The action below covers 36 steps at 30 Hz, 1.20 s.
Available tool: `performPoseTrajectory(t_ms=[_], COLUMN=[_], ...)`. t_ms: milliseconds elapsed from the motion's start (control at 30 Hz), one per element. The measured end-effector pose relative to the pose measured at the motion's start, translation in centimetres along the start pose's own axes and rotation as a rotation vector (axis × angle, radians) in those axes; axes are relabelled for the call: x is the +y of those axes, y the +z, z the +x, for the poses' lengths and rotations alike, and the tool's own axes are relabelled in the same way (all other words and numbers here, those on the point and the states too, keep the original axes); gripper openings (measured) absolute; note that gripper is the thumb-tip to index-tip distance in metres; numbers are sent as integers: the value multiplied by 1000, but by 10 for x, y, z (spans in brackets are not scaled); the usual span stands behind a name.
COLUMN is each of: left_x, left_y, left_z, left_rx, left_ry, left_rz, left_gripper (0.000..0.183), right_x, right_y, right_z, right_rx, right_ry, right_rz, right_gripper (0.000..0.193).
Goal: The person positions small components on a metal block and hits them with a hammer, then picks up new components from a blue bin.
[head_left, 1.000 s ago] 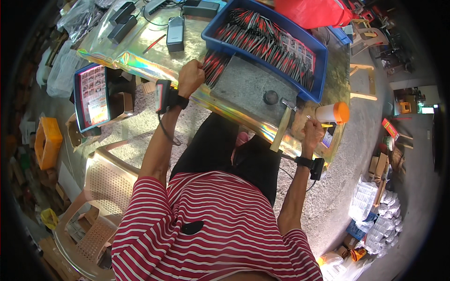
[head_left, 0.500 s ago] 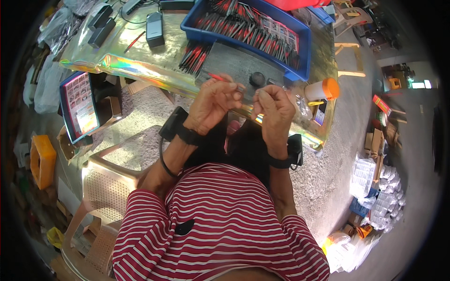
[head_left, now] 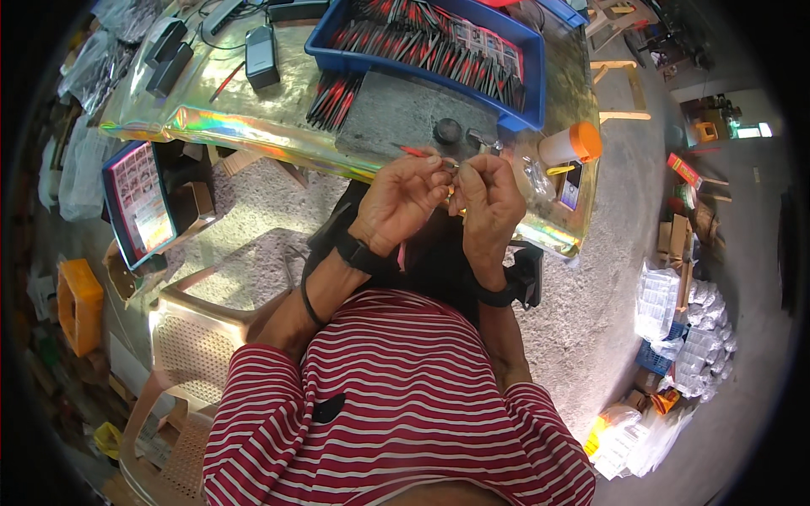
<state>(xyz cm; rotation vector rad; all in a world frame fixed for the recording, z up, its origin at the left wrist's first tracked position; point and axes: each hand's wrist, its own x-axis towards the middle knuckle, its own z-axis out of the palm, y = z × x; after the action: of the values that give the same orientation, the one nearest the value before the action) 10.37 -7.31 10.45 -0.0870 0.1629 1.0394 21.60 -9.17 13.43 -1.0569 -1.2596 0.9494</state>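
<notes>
Pen, thin and red. Where is it?

– Just above the left hand, sticking out from its fingertips toward the grey mat. Both hands are up in front of the table, close together and touching.

– Are the fingers wide or tight?

– Tight. The left hand pinches the pen. The right hand is pinched too, on a tiny bit at the pen's end, but it is too small to tell what.

– Is the pen heavy?

– I think it is very light, stiff and a bit smooth, so it could slip. Best to hold it near the end being worked on, with fingertips only.

– What else is by the mat?

– More pens lie left of the mat. A blue tray full of them sits behind it. A bottle with an orange cap lies right of it.
</notes>
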Motion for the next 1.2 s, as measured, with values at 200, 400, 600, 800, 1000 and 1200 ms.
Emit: performPoseTrajectory(t_ms=[200,400,600,800,1000,1200], left_x=[-5,-7,-4,-3,0,11], left_y=[2,5,8,7,1,-1], left_z=[1,6,6,7,18,38], left_rx=[-5,-85,-2,21,85,75], left_ry=[22,142,326,387,387,524], left_rz=[26,208,675,1042,1121,1441], left_gripper=[9,10,14,13,11,7], right_x=[4,9,17,41,48,51], right_y=[-3,1,-5,-5,-1,-1], right_z=[-3,-9,-9,-6,0,14], right_rx=[19,144,146,133,165,142], right_ry=[-25,-148,34,275,383,500], right_rz=[-25,-287,-146,280,426,521], right_gripper=[5,4,8,9,8,10])
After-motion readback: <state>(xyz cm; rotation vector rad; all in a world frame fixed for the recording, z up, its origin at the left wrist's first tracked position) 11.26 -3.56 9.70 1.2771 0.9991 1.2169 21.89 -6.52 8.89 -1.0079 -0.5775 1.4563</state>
